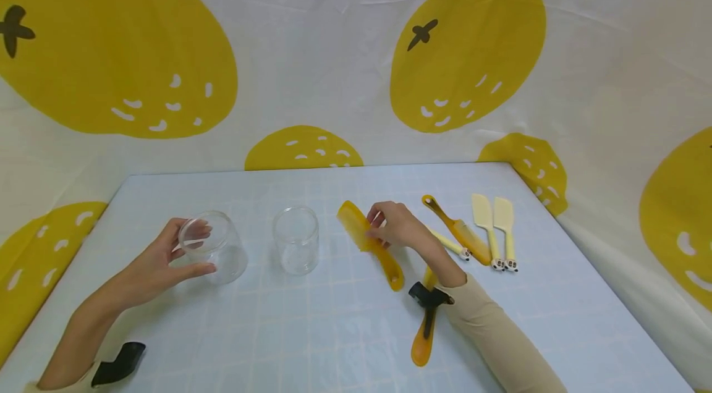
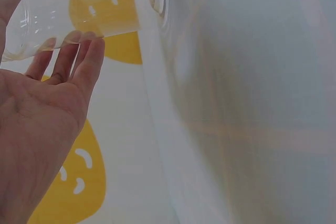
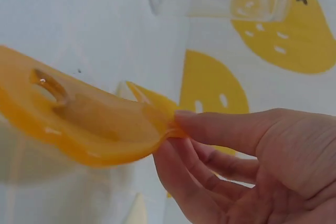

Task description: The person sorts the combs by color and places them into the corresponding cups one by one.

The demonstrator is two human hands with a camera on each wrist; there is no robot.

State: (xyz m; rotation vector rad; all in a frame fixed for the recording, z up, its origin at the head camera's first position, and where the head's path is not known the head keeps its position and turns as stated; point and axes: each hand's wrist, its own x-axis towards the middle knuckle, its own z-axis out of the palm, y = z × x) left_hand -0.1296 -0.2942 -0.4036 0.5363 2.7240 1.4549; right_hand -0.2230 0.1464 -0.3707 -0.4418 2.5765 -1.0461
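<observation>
My left hand [image 1: 149,270] holds a clear glass cup [image 1: 229,254] at the left of the table, thumb on the near side and fingers round the far side. The cup tilts, its mouth toward me. In the left wrist view the fingers touch the glass wall [image 2: 47,17]. My right hand [image 1: 399,226] pinches an orange comb [image 1: 392,270] between thumb and fingers where teeth and handle meet. Its handle, with a hole near the end, points toward me in the head view. In the right wrist view the comb handle [image 3: 105,129] stretches left from the fingertips.
A second clear glass cup [image 1: 296,248] stands upright between the hands. Rightward lie another orange comb [image 1: 467,237] and two cream spatulas [image 1: 483,212] with panda-shaped ends. My right forearm partly hides a yellow handle [image 1: 453,246] and an orange-handled thing [image 1: 421,346]. Patterned cloth [image 1: 311,71] hangs behind.
</observation>
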